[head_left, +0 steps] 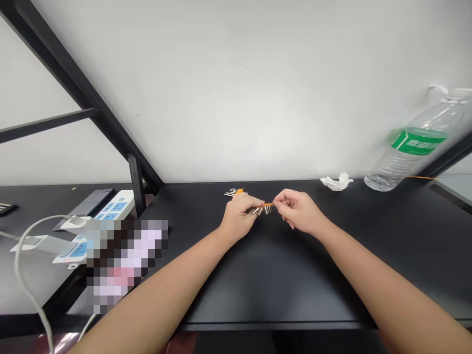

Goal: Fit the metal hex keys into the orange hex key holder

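Note:
My left hand (240, 215) and my right hand (297, 210) meet above the black table (280, 275), both pinched on a small orange strip with several thin metal pins (266, 207) hanging from it. The left fingers grip its left end, the right fingers its right end. A second orange piece with metal pins (234, 192) lies on the table just behind my left hand.
A clear plastic bottle with a green label (416, 145) leans against the white wall at the right. A crumpled white scrap (336, 182) lies near it. At the left are a white power strip (106, 216) with blue sockets, a grey cable (25, 255) and a black frame post (135, 184).

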`<state>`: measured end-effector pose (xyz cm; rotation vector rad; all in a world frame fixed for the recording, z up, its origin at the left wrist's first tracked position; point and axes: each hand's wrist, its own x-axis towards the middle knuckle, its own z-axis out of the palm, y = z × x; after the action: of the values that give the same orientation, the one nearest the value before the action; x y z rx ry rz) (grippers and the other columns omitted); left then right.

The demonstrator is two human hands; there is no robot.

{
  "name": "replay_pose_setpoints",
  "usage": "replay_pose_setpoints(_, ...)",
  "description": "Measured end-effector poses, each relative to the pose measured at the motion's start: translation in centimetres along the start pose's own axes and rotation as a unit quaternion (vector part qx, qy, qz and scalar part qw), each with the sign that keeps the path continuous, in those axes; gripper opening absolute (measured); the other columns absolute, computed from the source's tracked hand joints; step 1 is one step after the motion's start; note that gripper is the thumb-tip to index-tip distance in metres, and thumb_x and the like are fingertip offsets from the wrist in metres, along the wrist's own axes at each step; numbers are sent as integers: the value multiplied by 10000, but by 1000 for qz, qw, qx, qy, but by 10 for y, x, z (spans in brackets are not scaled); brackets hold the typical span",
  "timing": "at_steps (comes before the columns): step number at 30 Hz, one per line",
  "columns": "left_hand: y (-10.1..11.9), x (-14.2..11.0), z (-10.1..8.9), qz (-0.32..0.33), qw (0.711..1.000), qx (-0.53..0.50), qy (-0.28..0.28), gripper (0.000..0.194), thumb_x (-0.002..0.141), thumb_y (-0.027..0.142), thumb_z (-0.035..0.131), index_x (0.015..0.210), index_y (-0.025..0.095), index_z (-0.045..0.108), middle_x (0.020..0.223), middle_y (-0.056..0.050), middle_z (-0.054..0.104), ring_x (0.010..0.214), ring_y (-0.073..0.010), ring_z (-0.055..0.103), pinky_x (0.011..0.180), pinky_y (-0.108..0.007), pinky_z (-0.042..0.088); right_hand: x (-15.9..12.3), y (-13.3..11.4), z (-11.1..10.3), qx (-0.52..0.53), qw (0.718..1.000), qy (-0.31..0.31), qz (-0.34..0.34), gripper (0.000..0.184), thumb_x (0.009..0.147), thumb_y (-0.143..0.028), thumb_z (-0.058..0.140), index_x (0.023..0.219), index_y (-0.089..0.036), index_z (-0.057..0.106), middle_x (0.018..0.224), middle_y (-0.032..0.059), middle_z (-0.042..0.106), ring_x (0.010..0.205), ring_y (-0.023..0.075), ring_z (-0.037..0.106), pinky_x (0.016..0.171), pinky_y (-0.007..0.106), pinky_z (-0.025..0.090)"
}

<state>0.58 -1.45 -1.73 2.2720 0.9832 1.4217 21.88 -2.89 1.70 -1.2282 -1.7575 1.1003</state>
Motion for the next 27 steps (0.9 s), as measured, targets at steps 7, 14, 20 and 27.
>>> replay_pose_setpoints(7,-3,-1,1,10,1000,-6,3,76,881,190,707,917,246,744,865,-10,783,771,-179,700,821,-388,525,1,1,0,-22,1000,10,6,77,851,-276,568,828,-210,599,545,-59,566,363,96,486,369,203,369)
replay_pose_setpoints(14,-1,0,2,8,1000,0,-4,64,888,207,698,903,248,744,872,-14,783,769,-180,693,841,-399,525,-1,-5,5,-116,991,39,-58,80,818,-216,569,738,-211,564,518,-71,502,404,81,459,438,206,360)
replay_pose_setpoints(20,-2,1,1,-21,1000,6,4,88,866,177,711,889,252,751,870,-3,787,773,-176,709,849,-391,542,2,1,2,-102,993,17,-58,144,903,-293,524,852,-217,636,550,-52,541,443,107,474,467,235,363)
replay_pose_setpoints(27,-4,1,-1,-40,999,-9,8,72,875,220,711,916,256,759,878,-15,784,785,-181,709,792,-369,566,4,6,-1,-236,956,6,-174,185,926,-249,564,1032,-227,714,599,-44,565,537,113,484,573,246,366)
